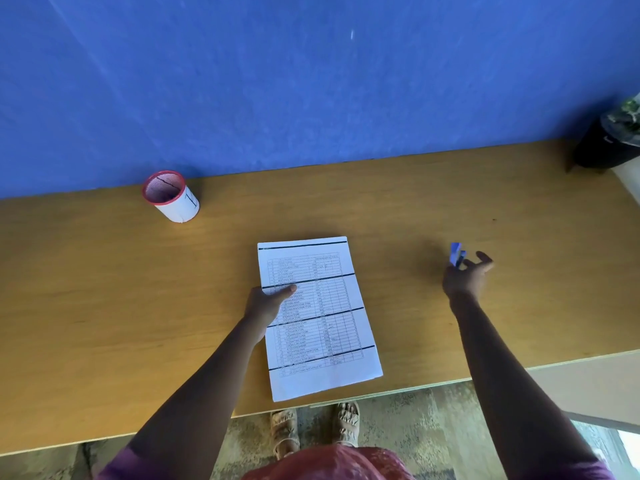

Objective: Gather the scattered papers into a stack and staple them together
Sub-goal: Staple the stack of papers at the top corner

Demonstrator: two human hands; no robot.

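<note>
At frame centre the stack of papers [318, 317] lies on the desk [104, 289], left hand [266, 306] pinching its left edge, while the right hand [465, 275] at centre-right pinches a blue stapler [456, 253].

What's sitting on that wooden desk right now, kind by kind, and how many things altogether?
Paper stack, held by the left hand: 1
Blue stapler, at the right hand: 1
Red-rimmed cup: 1
Black plant pot: 1
Total: 4
</note>
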